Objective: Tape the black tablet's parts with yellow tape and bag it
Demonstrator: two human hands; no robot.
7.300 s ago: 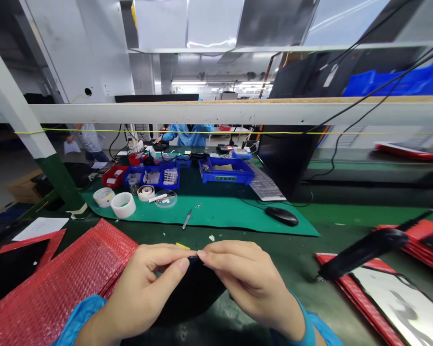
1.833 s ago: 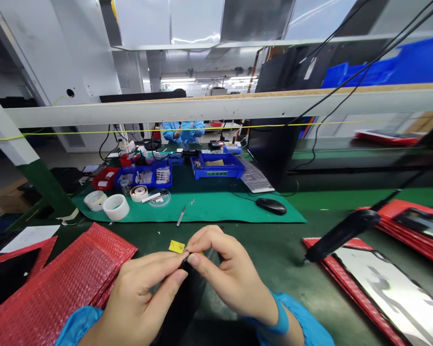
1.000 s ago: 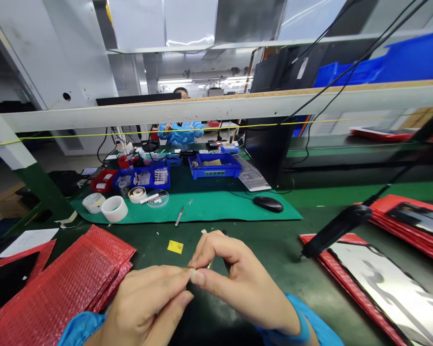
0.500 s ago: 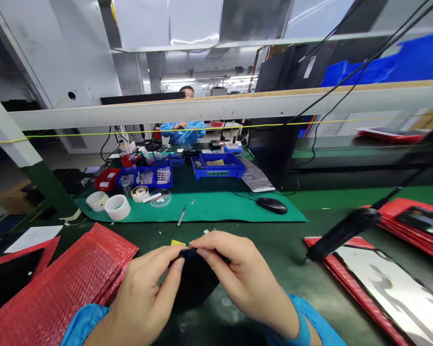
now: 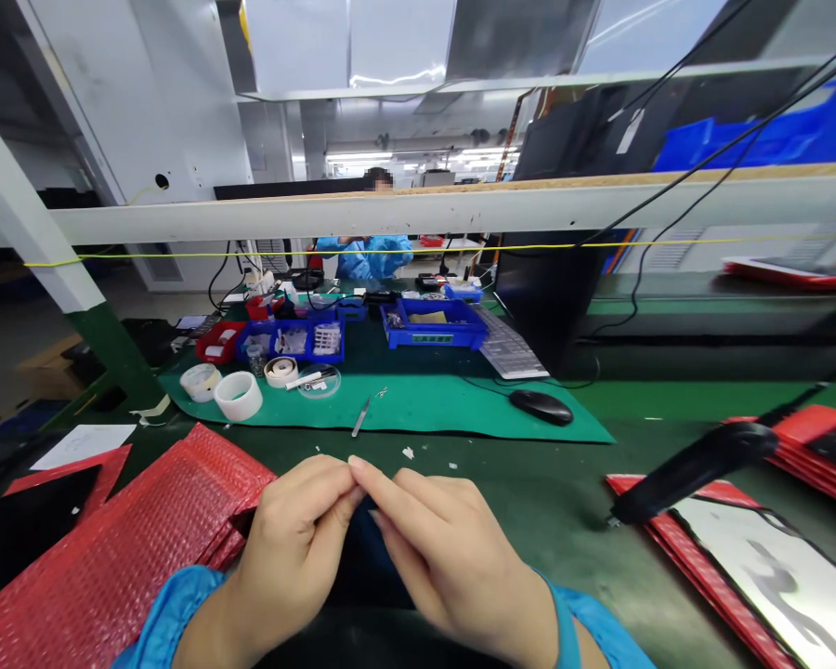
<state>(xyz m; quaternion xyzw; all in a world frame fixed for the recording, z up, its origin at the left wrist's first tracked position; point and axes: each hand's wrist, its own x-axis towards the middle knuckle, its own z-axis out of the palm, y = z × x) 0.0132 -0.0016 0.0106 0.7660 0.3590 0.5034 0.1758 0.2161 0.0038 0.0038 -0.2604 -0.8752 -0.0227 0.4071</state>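
Note:
My left hand (image 5: 293, 539) and my right hand (image 5: 452, 548) meet fingertip to fingertip at the near middle of the bench. Both are closed in a pinch at the far edge of a dark flat panel (image 5: 369, 567), which shows only in part between them. Its exact kind cannot be made out, and my fingers hide most of that edge. Beside my left hand lie stacked red bubble-wrap pouches (image 5: 146, 530). Beyond the hands, tweezers (image 5: 361, 416) rest on the green mat (image 5: 432, 404), and small white scraps (image 5: 408, 452) dot the bench.
Tape rolls (image 5: 238, 397) and blue parts bins (image 5: 293, 340) stand at the back left. A blue tray (image 5: 436, 325), keyboard (image 5: 510, 344) and mouse (image 5: 541, 406) lie farther back. At right, an electric screwdriver (image 5: 697, 469) hangs over a silver-backed panel (image 5: 766, 557). A person in blue (image 5: 372, 258) sits opposite.
My fingertips have come together along the panel's edge, and less of the panel shows. The yellow piece by my fingers is out of sight. The whole view has shifted slightly.

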